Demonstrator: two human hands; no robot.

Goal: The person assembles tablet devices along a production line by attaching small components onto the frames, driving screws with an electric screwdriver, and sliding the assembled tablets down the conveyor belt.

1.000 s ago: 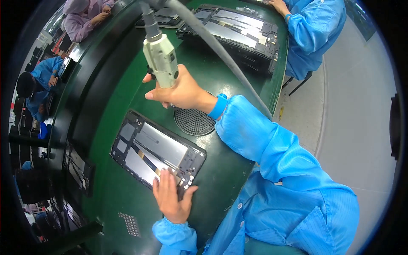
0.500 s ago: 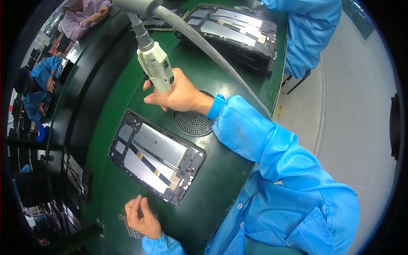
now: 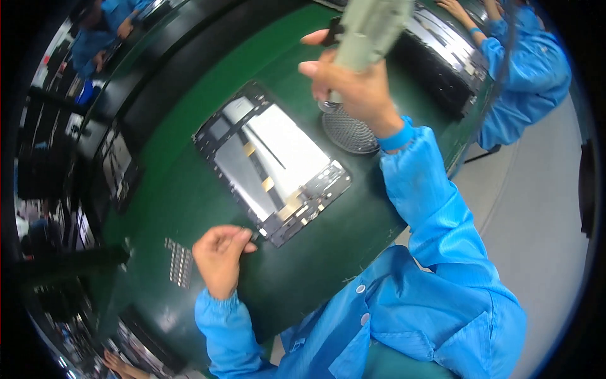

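The left hand is pinching its fingertips together; whether they are holding anything, I cannot tell. Just beyond them a rectangular black-and-silver opened electronic device is lying, any markings blurring past reading. The right hand is gripping a pale-green plastic handheld tool, its upper end running out of view.

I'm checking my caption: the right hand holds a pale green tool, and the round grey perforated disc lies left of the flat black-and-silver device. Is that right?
Not quite: in the head view, the round grey perforated disc lies right of the flat black-and-silver device. The right hand does hold the pale green tool.
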